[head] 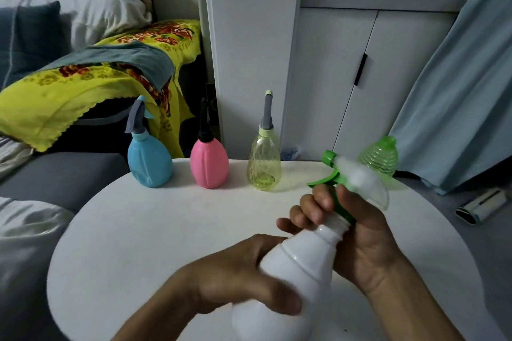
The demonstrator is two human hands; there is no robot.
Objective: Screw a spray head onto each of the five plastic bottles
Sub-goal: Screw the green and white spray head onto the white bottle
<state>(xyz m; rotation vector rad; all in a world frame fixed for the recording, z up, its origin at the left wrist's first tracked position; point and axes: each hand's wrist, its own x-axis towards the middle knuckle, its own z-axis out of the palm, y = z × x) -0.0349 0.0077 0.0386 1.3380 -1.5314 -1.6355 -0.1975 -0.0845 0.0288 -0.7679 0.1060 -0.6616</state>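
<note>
A white plastic bottle [293, 271] is tilted over the round white table [138, 230], its neck pointing up and right. My left hand [243, 277] wraps its body. My right hand [346, 224] grips the green collar of a green and clear spray head [357, 177] sitting on the bottle's neck. At the table's far edge stand a blue bottle [149, 158], a pink bottle [209, 160] and a clear yellow bottle [263, 163], each with a spray head on top. A clear green bottle [379, 158] at the far right shows no spray head.
A grey sofa [55, 174] with a yellow floral blanket [55, 97] and pillows lies to the left. White cabinet doors [346, 77] stand behind the table, and a light blue curtain [457, 91] hangs at right. A small white device [482, 205] lies on the floor.
</note>
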